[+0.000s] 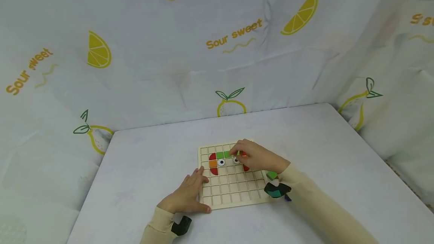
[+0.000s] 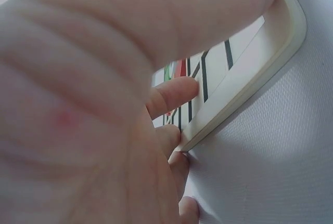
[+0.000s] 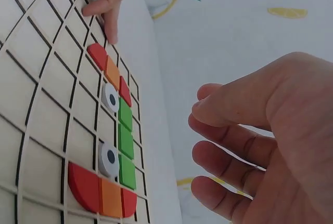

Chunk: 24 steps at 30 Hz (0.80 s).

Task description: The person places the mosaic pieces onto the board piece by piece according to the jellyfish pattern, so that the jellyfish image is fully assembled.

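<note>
A pale wooden grid board [image 1: 227, 189] lies on the table. In the right wrist view, a row of green square tiles [image 3: 126, 141] runs along its far part, with two white eye discs [image 3: 109, 159] beside it. Red rounded pieces [image 3: 83, 185] and orange squares [image 3: 110, 197] sit at both ends. My left hand [image 1: 188, 193] rests at the board's near left corner, fingers spread along the left edge and thumb at the front edge. Over the tiles hovers my right hand [image 1: 255, 155], thumb near the index finger, with nothing visible between them.
Loose green pieces [image 1: 272, 175] lie right of the board, partly behind my right wrist, with a bit of red beside them. A dark blue piece [image 1: 288, 197] sits nearer to me. A white cloth with lemon prints [image 1: 230, 106] hangs behind the table [image 1: 152, 153].
</note>
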Tool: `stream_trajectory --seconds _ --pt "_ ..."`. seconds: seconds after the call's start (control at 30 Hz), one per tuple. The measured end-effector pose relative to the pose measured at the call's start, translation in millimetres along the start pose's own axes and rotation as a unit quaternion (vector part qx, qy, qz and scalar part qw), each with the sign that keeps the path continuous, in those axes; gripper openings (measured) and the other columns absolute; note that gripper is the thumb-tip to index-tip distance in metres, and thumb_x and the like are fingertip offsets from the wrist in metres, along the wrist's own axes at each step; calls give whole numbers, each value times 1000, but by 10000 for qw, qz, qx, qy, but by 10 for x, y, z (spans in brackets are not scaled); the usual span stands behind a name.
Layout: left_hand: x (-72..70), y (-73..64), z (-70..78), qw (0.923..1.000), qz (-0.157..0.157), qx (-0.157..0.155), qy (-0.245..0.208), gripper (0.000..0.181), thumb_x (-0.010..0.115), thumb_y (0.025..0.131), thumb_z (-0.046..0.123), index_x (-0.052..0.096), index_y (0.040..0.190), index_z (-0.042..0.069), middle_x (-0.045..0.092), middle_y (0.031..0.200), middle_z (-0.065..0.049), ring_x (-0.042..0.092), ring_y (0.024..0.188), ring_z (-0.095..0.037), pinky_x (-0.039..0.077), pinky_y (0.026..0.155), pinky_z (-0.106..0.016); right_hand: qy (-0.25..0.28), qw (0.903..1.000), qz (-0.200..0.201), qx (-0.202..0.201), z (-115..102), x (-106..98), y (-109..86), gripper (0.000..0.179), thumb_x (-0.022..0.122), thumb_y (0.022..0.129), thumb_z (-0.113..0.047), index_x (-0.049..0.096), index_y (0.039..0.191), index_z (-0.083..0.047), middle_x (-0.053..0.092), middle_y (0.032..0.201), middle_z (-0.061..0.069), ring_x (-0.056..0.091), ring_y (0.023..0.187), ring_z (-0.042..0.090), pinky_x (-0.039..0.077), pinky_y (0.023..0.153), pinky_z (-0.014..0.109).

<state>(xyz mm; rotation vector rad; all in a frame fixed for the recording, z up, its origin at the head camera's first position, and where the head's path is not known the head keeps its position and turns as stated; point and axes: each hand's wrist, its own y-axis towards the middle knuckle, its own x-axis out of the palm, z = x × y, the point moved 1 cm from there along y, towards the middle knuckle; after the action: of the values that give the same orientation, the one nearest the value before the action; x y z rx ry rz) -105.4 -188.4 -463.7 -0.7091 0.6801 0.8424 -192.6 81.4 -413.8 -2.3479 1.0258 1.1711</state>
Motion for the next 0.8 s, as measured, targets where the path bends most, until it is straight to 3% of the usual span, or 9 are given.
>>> stream_trajectory --seconds 0.17,0.4,0.57,0.8 --pt "14 14 -9 10000 2 -52 4 76 88 74 38 47 131 9 10 170 -22 9 159 -40 11 127 -63 47 9994 93 340 114 -127 -207 23 60 100 -8 70 120 -12 67 118 1 56 110 20 55 96 46" --pt "66 39 -65 9999 42 -110 87 76 87 75 40 47 132 11 9 171 -19 8 159 -38 10 129 -60 -56 9970 51 769 254 -242 -451 24 61 99 -9 70 121 -10 67 119 6 55 107 20 55 91 40" --pt "38 15 -15 10000 30 -88 8 76 88 74 38 47 131 9 9 170 -22 9 159 -40 10 128 -62 -200 9955 88 920 338 -302 -568 25 63 97 -10 70 121 -9 67 120 6 56 108 22 55 90 40" --pt "33 5 -8 10000 -12 -21 4 76 88 75 40 47 131 9 8 170 -23 8 159 -40 11 127 -63 -232 9894 -354 1391 446 -291 -682 28 66 95 -14 70 123 -14 64 127 2 52 114 22 55 96 43"
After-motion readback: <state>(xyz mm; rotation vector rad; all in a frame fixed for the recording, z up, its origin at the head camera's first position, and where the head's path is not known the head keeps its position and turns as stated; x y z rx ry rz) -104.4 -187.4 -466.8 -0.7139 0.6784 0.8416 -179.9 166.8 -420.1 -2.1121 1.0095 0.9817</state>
